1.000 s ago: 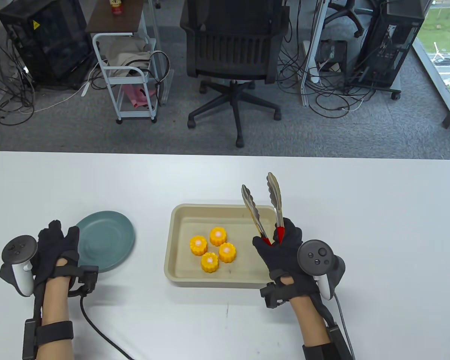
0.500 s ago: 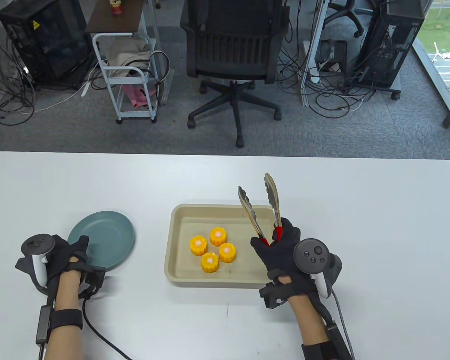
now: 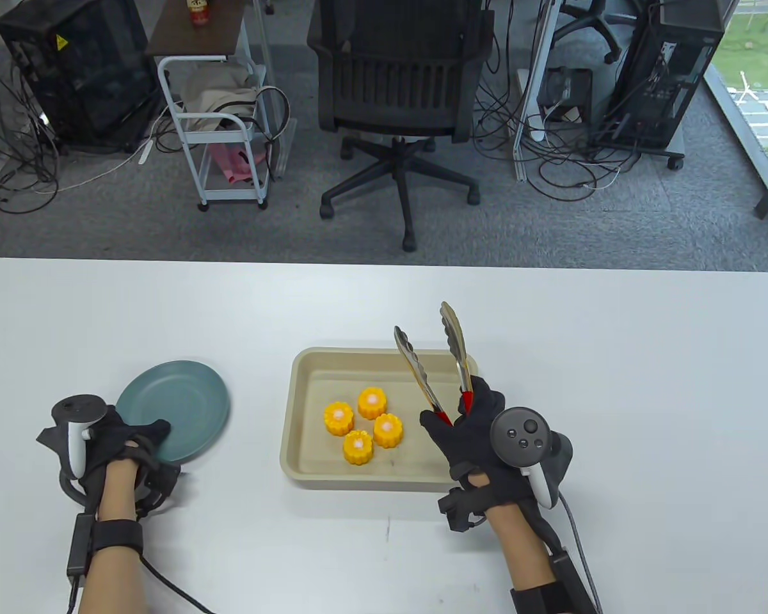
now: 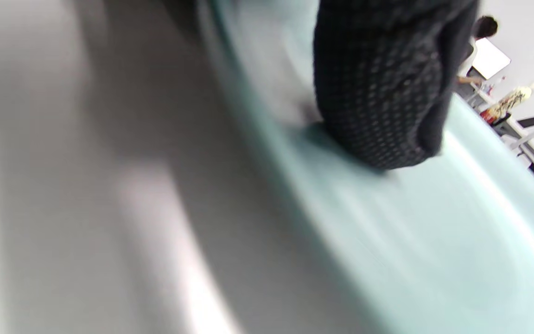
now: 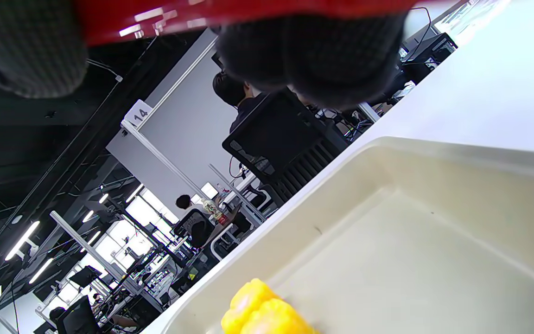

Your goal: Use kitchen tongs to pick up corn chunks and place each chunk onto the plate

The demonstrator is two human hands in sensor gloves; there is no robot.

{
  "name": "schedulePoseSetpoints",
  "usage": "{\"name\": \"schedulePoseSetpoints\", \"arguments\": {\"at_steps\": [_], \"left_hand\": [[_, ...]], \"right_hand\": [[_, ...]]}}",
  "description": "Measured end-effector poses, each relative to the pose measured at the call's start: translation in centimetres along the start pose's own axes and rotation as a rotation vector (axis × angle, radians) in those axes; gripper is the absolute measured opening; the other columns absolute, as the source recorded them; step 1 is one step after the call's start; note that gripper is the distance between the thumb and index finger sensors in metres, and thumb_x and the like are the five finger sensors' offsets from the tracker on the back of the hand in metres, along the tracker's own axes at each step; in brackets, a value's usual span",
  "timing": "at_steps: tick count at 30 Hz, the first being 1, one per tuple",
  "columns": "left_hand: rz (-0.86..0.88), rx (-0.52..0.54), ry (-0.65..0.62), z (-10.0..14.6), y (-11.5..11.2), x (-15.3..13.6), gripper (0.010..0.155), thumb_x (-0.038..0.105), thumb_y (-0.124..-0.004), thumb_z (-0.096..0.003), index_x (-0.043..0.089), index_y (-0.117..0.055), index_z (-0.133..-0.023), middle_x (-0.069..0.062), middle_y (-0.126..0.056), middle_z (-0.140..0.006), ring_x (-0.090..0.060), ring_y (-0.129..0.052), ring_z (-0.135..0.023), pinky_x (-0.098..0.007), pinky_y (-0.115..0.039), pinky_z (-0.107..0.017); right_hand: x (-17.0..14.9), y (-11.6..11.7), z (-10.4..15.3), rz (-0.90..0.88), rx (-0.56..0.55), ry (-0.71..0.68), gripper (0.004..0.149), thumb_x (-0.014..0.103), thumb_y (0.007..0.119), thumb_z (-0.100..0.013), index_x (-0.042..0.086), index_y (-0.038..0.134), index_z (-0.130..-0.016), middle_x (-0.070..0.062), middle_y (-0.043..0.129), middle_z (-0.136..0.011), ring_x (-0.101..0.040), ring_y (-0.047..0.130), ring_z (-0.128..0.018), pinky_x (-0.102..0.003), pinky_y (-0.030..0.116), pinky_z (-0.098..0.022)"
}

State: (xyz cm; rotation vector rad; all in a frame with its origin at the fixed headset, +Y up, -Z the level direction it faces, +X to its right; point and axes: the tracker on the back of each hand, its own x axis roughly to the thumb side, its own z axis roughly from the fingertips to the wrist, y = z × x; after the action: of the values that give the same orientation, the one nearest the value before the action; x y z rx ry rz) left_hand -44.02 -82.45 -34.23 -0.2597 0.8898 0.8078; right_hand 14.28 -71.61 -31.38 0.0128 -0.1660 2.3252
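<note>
Right hand (image 3: 480, 435) grips tongs (image 3: 435, 368) by the red handles, arms apart over the beige tray's (image 3: 307, 473) right side | four corn chunks (image 3: 363, 425) inside tray | left hand (image 3: 118, 448) pinches teal plate (image 3: 179, 400) rim, left of tray, on table (image 3: 614, 384).

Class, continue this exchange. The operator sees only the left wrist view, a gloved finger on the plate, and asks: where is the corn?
Observer: Four corn chunks lie in the tray, to the right of the plate.
Operator: Who has the tongs?
Observer: The right hand grips the tongs by their red handle end.
Operator: Are they holding corn?
Observer: No, the jaws are open and empty, over the tray's far right corner.
</note>
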Motion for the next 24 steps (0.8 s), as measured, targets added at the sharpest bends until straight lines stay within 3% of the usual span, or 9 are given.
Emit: {"name": "schedulePoseSetpoints", "arguments": {"at_steps": [2, 7, 10, 13, 16, 17, 20, 24], "left_hand": [[-0.029, 0.004, 0.009, 0.3, 0.2, 0.2, 0.096, 0.045, -0.095, -0.0384, 0.021, -0.032, -0.107, -0.009, -0.026, -0.107, -0.035, -0.044, -0.08, -0.05, -0.045, -0.062], [-0.021, 0.095, -0.078, 2.1, 1.4, 1.8, 0.083, 0.041, -0.094, -0.0397, 0.032, -0.032, -0.094, 0.0, -0.033, -0.112, -0.045, -0.055, -0.1, -0.06, -0.055, -0.069], [0.028, 0.133, -0.145, 3.1, 1.9, 2.4, 0.071, 0.037, -0.092, -0.0419, 0.035, -0.04, -0.091, 0.003, -0.046, -0.113, -0.037, -0.073, -0.102, -0.055, -0.069, -0.069], [0.143, 0.136, -0.212, 3.9, 2.3, 2.6, 0.058, 0.03, -0.087, -0.0445, 0.038, -0.049, -0.087, 0.004, -0.067, -0.104, -0.03, -0.095, -0.09, -0.046, -0.085, -0.06], [0.374, 0.086, -0.291, 5.1, 2.6, 2.9, 0.045, 0.026, -0.08, -0.0473, 0.04, -0.058, -0.084, 0.005, -0.086, -0.091, -0.027, -0.107, -0.078, -0.044, -0.093, -0.05], [0.431, 0.042, -0.313, 5.7, 2.7, 3.2, 0.044, 0.026, -0.079, -0.0478, 0.042, -0.059, -0.083, 0.005, -0.087, -0.09, -0.029, -0.105, -0.08, -0.047, -0.091, -0.052], [0.426, 0.003, -0.413, 7.6, 3.0, 4.2, 0.045, 0.03, -0.076, -0.0492, 0.044, -0.053, -0.085, 0.006, -0.085, -0.091, -0.028, -0.105, -0.079, -0.046, -0.092, -0.051], [0.569, -0.11, -0.525, 10.7, 2.5, 5.3, 0.051, 0.03, -0.074, -0.0502, 0.045, -0.049, -0.092, 0.005, -0.086, -0.092, -0.028, -0.106, -0.077, -0.044, -0.094, -0.049]], "right_hand": [[0.0, 0.0, 0.0, -0.001, 0.002, 0.004, 0.097, 0.075, 0.079, -0.035, 0.021, 0.035, -0.102, -0.007, 0.06, -0.096, -0.006, 0.088, -0.059, -0.029, 0.086, -0.042], [-0.1, -0.1, -0.1, 0.023, 0.011, 0.01, 0.097, 0.073, 0.081, -0.035, 0.021, 0.035, -0.102, -0.007, 0.06, -0.097, -0.007, 0.088, -0.06, -0.029, 0.086, -0.044], [0.0, -0.2, -0.1, 0.015, 0.013, 0.011, 0.097, 0.073, 0.081, -0.035, 0.021, 0.035, -0.102, -0.007, 0.06, -0.097, -0.007, 0.088, -0.061, -0.029, 0.086, -0.044], [0.0, -0.2, -0.1, 0.014, 0.011, 0.007, 0.098, 0.074, 0.081, -0.035, 0.021, 0.035, -0.102, -0.007, 0.059, -0.098, -0.007, 0.088, -0.061, -0.029, 0.086, -0.044], [0.0, -0.2, -0.1, 0.008, 0.011, 0.007, 0.098, 0.074, 0.081, -0.035, 0.021, 0.034, -0.102, -0.007, 0.059, -0.098, -0.007, 0.088, -0.062, -0.029, 0.086, -0.044], [0.0, -0.2, -0.2, 0.003, 0.012, 0.008, 0.098, 0.074, 0.08, -0.035, 0.021, 0.035, -0.102, -0.007, 0.059, -0.098, -0.007, 0.088, -0.062, -0.029, 0.086, -0.044], [0.1, -0.2, -0.2, -0.008, 0.018, 0.009, 0.098, 0.074, 0.08, -0.035, 0.021, 0.034, -0.103, -0.007, 0.059, -0.098, -0.007, 0.088, -0.062, -0.029, 0.086, -0.044], [0.3, -0.4, -0.1, 0.004, 0.024, 0.01, 0.098, 0.072, 0.083, -0.035, 0.02, 0.035, -0.102, -0.008, 0.059, -0.098, -0.007, 0.088, -0.061, -0.028, 0.086, -0.042]]}}
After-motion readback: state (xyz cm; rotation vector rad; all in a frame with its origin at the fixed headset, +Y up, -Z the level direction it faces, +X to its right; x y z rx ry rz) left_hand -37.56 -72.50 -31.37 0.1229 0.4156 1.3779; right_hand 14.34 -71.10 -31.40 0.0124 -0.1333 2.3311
